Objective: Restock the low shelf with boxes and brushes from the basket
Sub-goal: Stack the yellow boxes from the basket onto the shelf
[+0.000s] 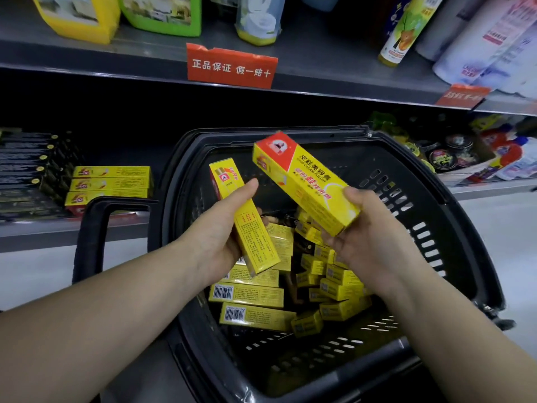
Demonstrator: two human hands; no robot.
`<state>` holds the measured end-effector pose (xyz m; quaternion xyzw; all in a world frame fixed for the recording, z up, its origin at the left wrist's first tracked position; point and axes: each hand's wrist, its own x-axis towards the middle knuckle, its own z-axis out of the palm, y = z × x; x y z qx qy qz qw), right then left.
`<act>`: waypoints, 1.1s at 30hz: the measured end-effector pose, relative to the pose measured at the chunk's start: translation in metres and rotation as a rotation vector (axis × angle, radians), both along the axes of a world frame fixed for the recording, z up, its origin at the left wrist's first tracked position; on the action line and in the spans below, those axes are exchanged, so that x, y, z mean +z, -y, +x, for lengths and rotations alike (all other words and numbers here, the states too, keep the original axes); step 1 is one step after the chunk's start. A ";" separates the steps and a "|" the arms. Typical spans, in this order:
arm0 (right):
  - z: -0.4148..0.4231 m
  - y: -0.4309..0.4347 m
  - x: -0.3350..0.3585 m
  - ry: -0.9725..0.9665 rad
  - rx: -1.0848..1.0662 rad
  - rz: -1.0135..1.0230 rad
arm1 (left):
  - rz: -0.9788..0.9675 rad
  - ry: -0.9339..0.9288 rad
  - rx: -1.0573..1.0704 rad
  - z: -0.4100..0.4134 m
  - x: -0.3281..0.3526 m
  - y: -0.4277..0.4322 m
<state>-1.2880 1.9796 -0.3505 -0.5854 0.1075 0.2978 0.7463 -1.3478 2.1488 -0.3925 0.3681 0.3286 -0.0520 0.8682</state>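
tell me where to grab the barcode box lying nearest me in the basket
Pinch the nearest barcode box across its two long edges, near the middle, coming straight down from above. It lies flat, barcode face up, with nothing on top of it, and the basket is open overhead.

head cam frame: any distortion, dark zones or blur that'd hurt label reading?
Head view: wide-angle distortion bows the upper shelf edge and the basket rim; the low shelf recess is nearly black; large print on the right-hand box reads sharp, fine print on the left-hand box does not; the far-right red tag is blurred.
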 end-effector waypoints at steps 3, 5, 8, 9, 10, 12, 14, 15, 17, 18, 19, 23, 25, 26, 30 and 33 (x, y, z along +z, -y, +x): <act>-0.005 -0.004 -0.005 -0.071 0.156 0.095 | -0.013 0.078 -0.052 -0.002 0.002 0.002; -0.010 -0.007 -0.013 -0.048 0.294 0.004 | -0.017 0.133 -0.090 -0.003 0.005 0.004; -0.013 -0.009 -0.020 0.020 0.460 -0.194 | 0.011 0.130 -0.083 -0.003 0.008 0.004; -0.013 -0.010 -0.021 0.050 0.494 -0.234 | 0.013 0.114 -0.086 -0.003 0.008 0.004; -0.015 -0.011 -0.021 0.083 0.521 -0.253 | 0.012 0.101 -0.096 -0.004 0.008 0.005; -0.020 -0.013 -0.020 0.197 0.581 -0.318 | 0.008 0.082 -0.120 -0.006 0.007 0.008; -0.024 -0.016 -0.019 0.301 0.666 -0.410 | 0.012 0.057 -0.138 -0.007 0.006 0.008; -0.025 -0.016 -0.018 0.329 0.722 -0.453 | 0.026 0.040 -0.146 -0.008 0.006 0.008; -0.013 -0.011 -0.018 0.397 0.851 -0.598 | 0.078 0.006 -0.168 -0.008 0.003 0.007; 0.000 -0.005 -0.021 0.437 0.872 -0.727 | 0.102 -0.008 -0.180 -0.008 0.002 0.007; 0.018 0.003 -0.026 0.478 0.838 -0.866 | 0.119 -0.019 -0.188 -0.008 0.001 0.007; 0.078 0.047 -0.062 0.529 0.711 -1.402 | 0.174 -0.048 -0.220 -0.009 -0.001 0.006; 0.091 0.066 -0.085 0.433 0.807 -1.580 | 0.175 -0.055 -0.236 -0.009 -0.001 0.005; 0.093 0.070 -0.095 0.414 0.831 -1.626 | 0.175 -0.056 -0.242 -0.010 -0.001 0.004; 0.095 0.074 -0.122 0.623 0.784 -1.823 | 0.178 -0.069 -0.256 -0.013 -0.002 0.001; 0.094 0.062 -0.115 0.758 0.813 -1.875 | 0.178 -0.071 -0.267 -0.014 -0.001 0.001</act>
